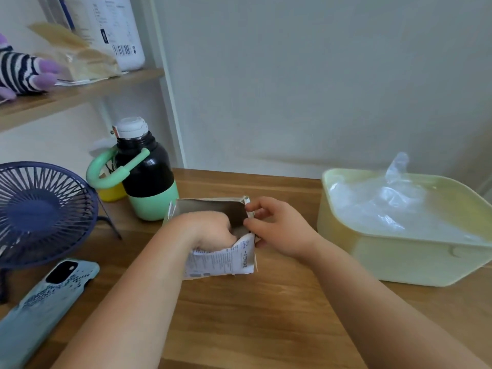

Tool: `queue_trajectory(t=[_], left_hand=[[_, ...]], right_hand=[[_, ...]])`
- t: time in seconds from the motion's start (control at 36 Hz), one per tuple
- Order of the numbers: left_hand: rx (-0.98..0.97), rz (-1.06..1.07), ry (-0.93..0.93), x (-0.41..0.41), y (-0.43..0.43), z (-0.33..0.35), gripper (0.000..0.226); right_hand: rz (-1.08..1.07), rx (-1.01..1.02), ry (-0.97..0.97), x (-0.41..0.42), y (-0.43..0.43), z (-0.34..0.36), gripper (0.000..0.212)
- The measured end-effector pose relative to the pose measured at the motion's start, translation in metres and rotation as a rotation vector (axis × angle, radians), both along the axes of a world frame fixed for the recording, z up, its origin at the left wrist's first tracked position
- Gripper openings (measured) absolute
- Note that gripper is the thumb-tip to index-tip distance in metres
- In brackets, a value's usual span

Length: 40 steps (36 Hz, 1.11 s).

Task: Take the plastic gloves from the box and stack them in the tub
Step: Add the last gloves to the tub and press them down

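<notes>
Head cam, fwd-down, near table (253,315)

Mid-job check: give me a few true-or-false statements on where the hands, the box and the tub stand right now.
1. The left hand reaches down into the box. True.
2. The right hand rests inside the tub. False: it pinches the box's right edge.
3. The tub already holds plastic gloves. True.
4. The box sits inside the tub. False: it stands on the table, left of the tub and apart from it.
5. A black and green bottle stands behind the box, to its left. True.
</notes>
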<state>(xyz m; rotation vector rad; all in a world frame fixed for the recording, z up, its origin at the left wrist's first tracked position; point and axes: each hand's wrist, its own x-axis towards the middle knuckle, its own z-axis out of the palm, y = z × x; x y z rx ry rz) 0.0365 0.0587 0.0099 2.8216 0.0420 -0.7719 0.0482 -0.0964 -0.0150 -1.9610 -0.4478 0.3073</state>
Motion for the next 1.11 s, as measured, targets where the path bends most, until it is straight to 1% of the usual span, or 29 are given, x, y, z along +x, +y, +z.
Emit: queue_trajectory(t=[0.08,0.14,0.19,0.28,0.33,0.39,0.44,0.5,0.58,0.67,0.72,0.78,0.86,0.92,0.97,1.06,1.11], left_hand=[[-0.108,0.028,-0.147,-0.004,0.0,0.0,0.018],[-0.21,0.103,-0.286,-0.008,0.002,-0.001,0.011],[-0.37,0.225,-0.467,-0.013,0.006,-0.002,0.012],[-0.606,0.307,-0.755,-0.018,0.009,0.002,0.024],[-0.749,0.314,-0.883,-0.021,0.007,0.007,0.029],[-0.878,0.284,-0.961,-0.024,0.003,0.014,0.032],[-0.995,0.24,-0.991,-0.028,0.0,0.021,0.034],[-1.133,0.192,-0.972,-0.03,-0.002,0.028,0.033],[-1.429,0.13,-0.91,-0.031,-0.009,0.039,0.029],[-1.704,0.097,-0.841,-0.03,-0.018,0.051,0.029],[-1.797,0.054,-0.793,-0.028,-0.024,0.058,0.031],[-1.825,0.041,-0.768,-0.026,-0.031,0.061,0.031],[-1.748,0.063,-0.798,-0.021,-0.041,0.063,0.034],[-1.692,0.084,-0.798,-0.016,-0.05,0.065,0.043],[-1.627,0.15,-0.763,-0.012,-0.058,0.063,0.051],[-1.506,0.243,-0.669,-0.008,-0.075,0.057,0.061],[-1.441,0.289,-0.596,-0.005,-0.082,0.052,0.075]], right_hand=[[-0.005,0.029,0.003,0.0,-0.001,-0.001,0.018],[-0.015,0.056,0.021,0.0,-0.001,-0.002,0.017],[-0.029,0.077,0.053,0.0,0.0,-0.003,0.018],[-0.052,0.07,0.062,-0.001,0.002,-0.002,0.023],[-0.066,0.017,-0.008,-0.001,0.002,0.001,0.032],[-0.082,0.002,-0.072,-0.003,-0.001,0.008,0.046],[-0.064,0.095,-0.076,-0.003,-0.004,0.017,0.058],[-0.016,0.183,-0.061,-0.004,-0.009,0.028,0.067],[0.074,0.306,0.004,-0.003,-0.017,0.044,0.076],[0.172,0.391,0.091,0.001,-0.027,0.054,0.076],[0.182,0.455,0.149,0.002,-0.035,0.058,0.072],[0.151,0.522,0.162,0.002,-0.046,0.062,0.065],[0.11,0.664,0.14,0.002,-0.063,0.068,0.029],[0.06,0.672,0.085,0.002,-0.077,0.072,0.012],[0.006,0.667,0.046,0.003,-0.087,0.075,0.007],[-0.062,0.711,0.039,0.002,-0.102,0.079,0.011],[-0.116,0.734,0.031,0.004,-0.109,0.079,0.012]])
